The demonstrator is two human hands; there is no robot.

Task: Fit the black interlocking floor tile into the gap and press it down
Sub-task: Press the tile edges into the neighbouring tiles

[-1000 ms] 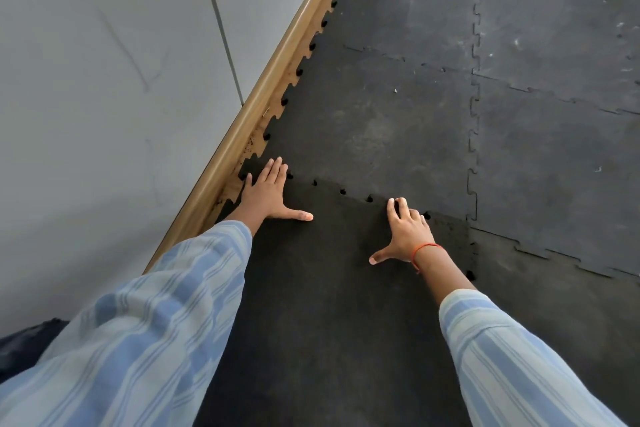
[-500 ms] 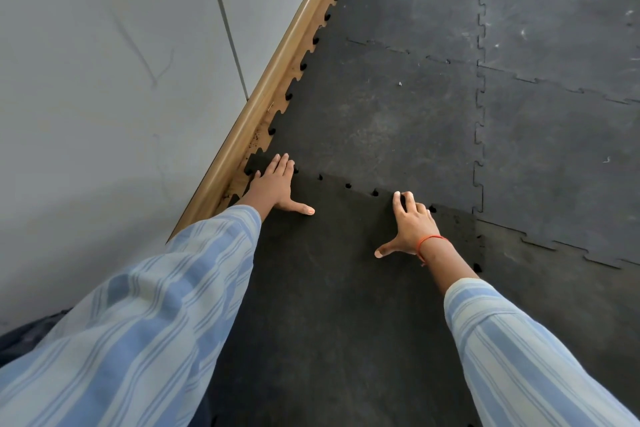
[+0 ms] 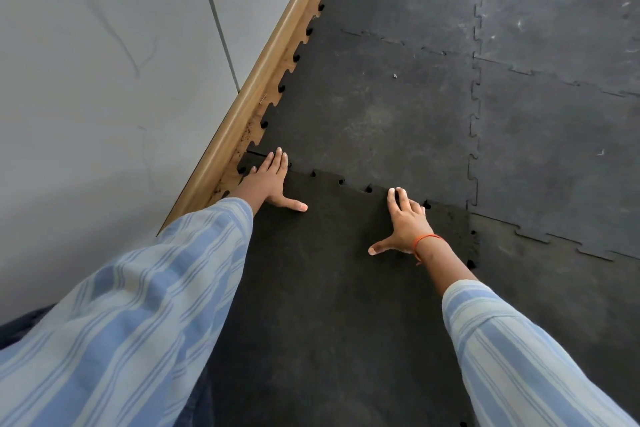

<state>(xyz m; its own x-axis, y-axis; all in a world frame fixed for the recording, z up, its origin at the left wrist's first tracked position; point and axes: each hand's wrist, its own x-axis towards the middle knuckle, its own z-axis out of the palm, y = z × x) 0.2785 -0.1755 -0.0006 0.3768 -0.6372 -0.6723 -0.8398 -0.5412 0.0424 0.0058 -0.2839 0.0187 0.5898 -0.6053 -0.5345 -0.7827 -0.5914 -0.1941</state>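
Two hands [image 3: 268, 184] [image 3: 405, 224] flat, one tile [image 3: 329, 288]

Grey wall [image 3: 86, 87] filling left side, thin vertical seam [image 3: 216, 15] running down it, faint scuff lines showing. Wooden skirting strip [image 3: 263, 80] running diagonally along wall base w/ dark stains near lower end. Already-laid dark floor tiles [image 3: 381, 107] covering rest of floor to right, jigsaw-edged joints [image 3: 476, 80] locking btwn them, pale dusty scuffs and white specks showing.
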